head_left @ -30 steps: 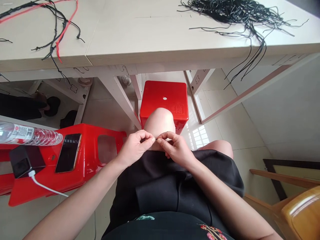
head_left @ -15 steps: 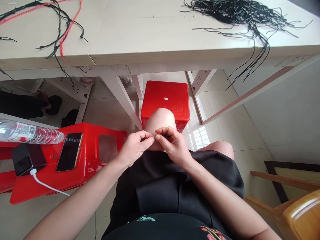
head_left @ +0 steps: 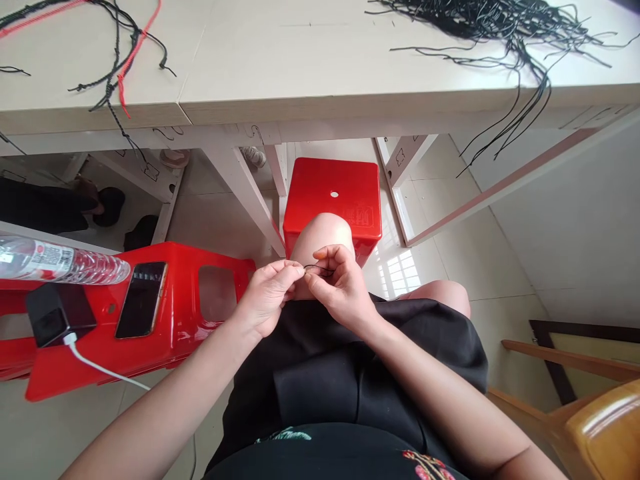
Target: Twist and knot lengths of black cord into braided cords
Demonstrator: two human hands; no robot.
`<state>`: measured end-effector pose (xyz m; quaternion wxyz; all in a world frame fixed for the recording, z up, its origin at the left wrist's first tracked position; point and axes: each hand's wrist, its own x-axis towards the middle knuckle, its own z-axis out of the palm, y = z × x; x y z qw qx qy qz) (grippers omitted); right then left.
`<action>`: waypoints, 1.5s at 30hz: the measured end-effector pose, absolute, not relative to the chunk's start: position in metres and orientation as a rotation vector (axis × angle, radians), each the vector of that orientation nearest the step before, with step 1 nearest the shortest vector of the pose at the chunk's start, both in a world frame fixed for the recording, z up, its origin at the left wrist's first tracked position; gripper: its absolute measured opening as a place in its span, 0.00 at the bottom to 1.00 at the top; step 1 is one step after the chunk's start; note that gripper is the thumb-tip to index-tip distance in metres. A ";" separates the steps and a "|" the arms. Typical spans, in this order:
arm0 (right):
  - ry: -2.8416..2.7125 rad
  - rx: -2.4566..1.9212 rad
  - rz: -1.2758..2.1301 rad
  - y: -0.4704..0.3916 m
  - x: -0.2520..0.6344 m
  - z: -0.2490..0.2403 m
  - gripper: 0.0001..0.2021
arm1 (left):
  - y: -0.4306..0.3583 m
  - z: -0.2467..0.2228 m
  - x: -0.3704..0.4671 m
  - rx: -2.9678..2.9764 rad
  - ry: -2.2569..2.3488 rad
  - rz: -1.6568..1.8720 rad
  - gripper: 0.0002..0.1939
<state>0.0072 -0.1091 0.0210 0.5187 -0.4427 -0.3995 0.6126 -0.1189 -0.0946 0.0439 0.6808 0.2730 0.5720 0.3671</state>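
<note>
Black cord (head_left: 316, 266), centre of frame, by the knee (head_left: 325, 230): left hand (head_left: 265, 293) has fingers pinched on it; right hand (head_left: 345, 290) has thumb and forefinger apart, other fingers' grip unclear. Risk: loop could slip or snarl should either hand tug unevenly.

"What sort of place is this?"

"A small craft workroom, I'd say. A heap of black cords (head_left: 490, 20) and some knotted strands (head_left: 109, 87) lie on a long pale desk (head_left: 300, 67), with a thin black cord (head_left: 318, 266) being handled in front."

"Could it be a home?"

"I can't rule it out, but the red plastic stools (head_left: 355, 183), tiled floor (head_left: 460, 267) and another person's dark shoe (head_left: 111, 205) beneath the desk look more like a shared workspace."
</note>
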 end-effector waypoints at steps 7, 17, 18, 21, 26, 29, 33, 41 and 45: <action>-0.976 -1.024 1.434 -0.111 0.005 0.020 0.14 | -0.093 0.044 -0.116 0.335 1.214 0.815 0.08; -0.969 -0.977 1.506 -0.110 0.007 0.016 0.14 | -0.095 0.050 -0.113 0.083 1.093 0.777 0.08; -0.981 -0.969 1.511 -0.111 0.008 0.015 0.14 | -0.095 0.050 -0.114 0.079 1.087 0.774 0.08; -1.035 -0.937 1.505 -0.112 0.012 0.012 0.14 | -0.097 0.047 -0.114 0.146 1.080 0.777 0.08; -1.028 -0.914 1.612 -0.110 0.021 0.011 0.16 | -0.101 0.045 -0.112 0.415 1.128 0.806 0.06; -0.994 -0.994 1.661 -0.109 0.024 0.013 0.16 | -0.102 0.046 -0.113 0.455 1.109 0.790 0.07; -0.935 -0.996 1.682 -0.105 0.028 0.017 0.14 | -0.100 0.046 -0.118 0.429 1.075 0.699 0.06; -0.787 -1.042 1.725 -0.098 0.029 0.016 0.13 | -0.098 0.044 -0.124 0.441 1.063 0.694 0.11; -0.745 -1.015 1.774 -0.100 0.028 0.015 0.12 | -0.091 0.043 -0.127 0.565 1.071 0.628 0.11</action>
